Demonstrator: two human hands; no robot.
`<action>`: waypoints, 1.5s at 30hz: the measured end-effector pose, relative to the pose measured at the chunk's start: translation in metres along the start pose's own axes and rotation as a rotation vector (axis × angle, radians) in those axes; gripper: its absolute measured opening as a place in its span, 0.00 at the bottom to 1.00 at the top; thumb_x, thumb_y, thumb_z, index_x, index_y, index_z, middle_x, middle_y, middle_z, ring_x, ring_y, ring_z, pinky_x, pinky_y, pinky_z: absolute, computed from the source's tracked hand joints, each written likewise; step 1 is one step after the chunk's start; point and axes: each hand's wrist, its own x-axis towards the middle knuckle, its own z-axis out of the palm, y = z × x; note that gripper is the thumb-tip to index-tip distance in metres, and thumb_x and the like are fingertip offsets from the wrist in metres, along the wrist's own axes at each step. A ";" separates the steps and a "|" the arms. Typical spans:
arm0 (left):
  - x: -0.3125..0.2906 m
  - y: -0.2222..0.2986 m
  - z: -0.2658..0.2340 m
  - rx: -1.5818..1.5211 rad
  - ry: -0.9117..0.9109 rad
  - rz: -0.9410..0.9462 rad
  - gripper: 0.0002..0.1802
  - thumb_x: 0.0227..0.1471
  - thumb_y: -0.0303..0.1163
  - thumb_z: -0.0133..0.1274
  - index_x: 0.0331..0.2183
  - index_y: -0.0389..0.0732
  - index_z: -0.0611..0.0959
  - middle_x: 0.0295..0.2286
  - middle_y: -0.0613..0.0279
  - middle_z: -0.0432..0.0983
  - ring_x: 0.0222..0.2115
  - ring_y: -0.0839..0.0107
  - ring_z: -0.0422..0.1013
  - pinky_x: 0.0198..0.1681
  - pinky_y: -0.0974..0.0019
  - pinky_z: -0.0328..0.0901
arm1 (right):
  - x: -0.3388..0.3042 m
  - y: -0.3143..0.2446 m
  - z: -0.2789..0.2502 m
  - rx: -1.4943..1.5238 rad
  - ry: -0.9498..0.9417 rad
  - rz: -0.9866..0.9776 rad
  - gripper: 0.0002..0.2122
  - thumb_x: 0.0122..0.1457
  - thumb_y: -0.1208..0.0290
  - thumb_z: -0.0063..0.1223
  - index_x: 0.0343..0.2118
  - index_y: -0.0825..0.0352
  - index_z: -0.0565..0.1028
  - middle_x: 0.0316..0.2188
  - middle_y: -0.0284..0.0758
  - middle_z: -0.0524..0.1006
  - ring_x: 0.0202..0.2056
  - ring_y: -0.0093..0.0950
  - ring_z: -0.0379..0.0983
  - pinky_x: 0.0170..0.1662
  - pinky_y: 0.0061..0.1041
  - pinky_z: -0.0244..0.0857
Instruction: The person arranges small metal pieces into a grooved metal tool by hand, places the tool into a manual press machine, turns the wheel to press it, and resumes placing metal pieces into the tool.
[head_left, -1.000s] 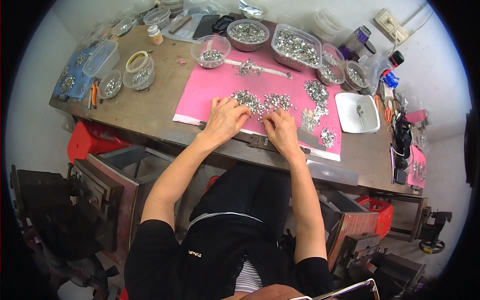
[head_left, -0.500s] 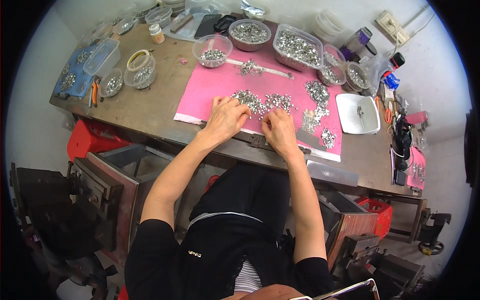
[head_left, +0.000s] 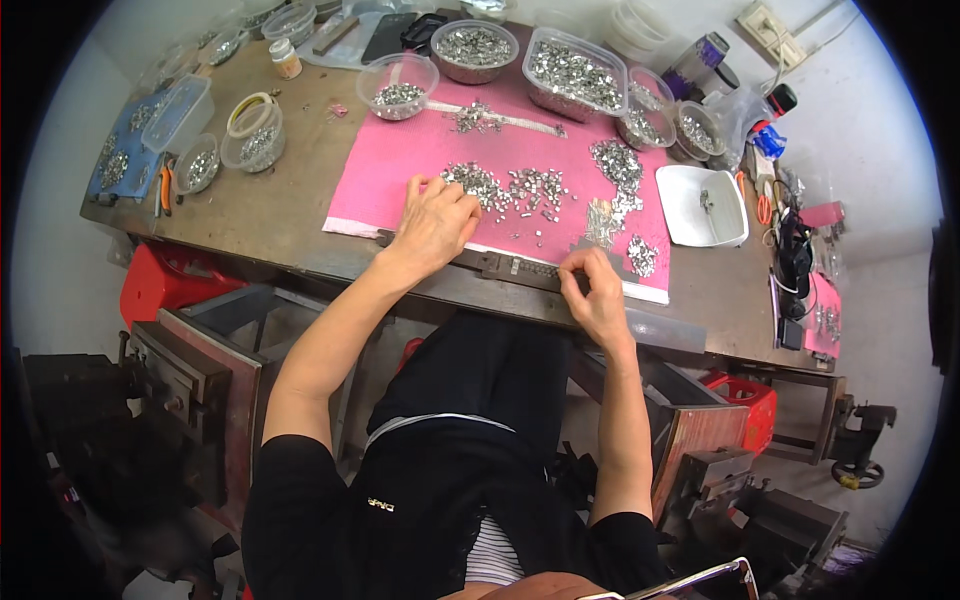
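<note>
My left hand [head_left: 437, 222] rests on the pink mat [head_left: 380, 165] with its fingers curled. It sits against a pile of small silver metal pieces [head_left: 470, 183]; whatever its fingertips hold is hidden. Thumb and forefinger of my right hand [head_left: 597, 293] are pinched together at the right end of a dark metal strip with a row of small slots [head_left: 525, 268], along the table's front edge. Anything between them is too small to make out. A second loose heap of silver pieces [head_left: 538, 192] lies between and beyond my hands. Thin pale pins [head_left: 601, 222] lie just beyond my right hand.
Plastic tubs of silver pieces, one rectangular [head_left: 574, 75] and one round [head_left: 474, 50], stand at the mat's far side. A white square tray [head_left: 702, 205] is on the right. Orange-handled pliers [head_left: 165, 188] lie left. Red stools [head_left: 165, 285] and vises stand below the table.
My right hand has moved from the loose heap rightward and nearer to me, onto the slotted metal strip, now uncovered. My left hand stays beside its pile. The whole view has shifted slightly.
</note>
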 end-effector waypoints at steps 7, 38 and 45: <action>0.001 0.022 0.006 -0.066 0.073 -0.001 0.03 0.52 0.29 0.60 0.31 0.44 0.83 0.30 0.64 0.75 0.38 0.62 0.71 0.53 0.52 0.57 | -0.009 0.003 0.008 -0.236 0.044 -0.208 0.10 0.50 0.83 0.61 0.33 0.67 0.73 0.33 0.37 0.75 0.35 0.38 0.70 0.39 0.35 0.62; 0.033 0.026 0.033 -0.165 -0.032 0.282 0.03 0.51 0.37 0.63 0.31 0.52 0.88 0.25 0.69 0.72 0.35 0.67 0.69 0.53 0.54 0.57 | -0.027 0.010 0.003 -0.059 0.346 0.018 0.06 0.53 0.85 0.58 0.33 0.69 0.79 0.31 0.38 0.80 0.34 0.37 0.75 0.40 0.32 0.68; 0.036 0.017 0.023 -0.046 -0.089 0.329 0.04 0.50 0.37 0.63 0.32 0.52 0.88 0.25 0.68 0.72 0.36 0.66 0.69 0.54 0.53 0.56 | -0.029 0.011 0.004 -0.055 0.372 0.028 0.06 0.53 0.85 0.58 0.33 0.69 0.78 0.31 0.38 0.79 0.34 0.37 0.74 0.40 0.32 0.68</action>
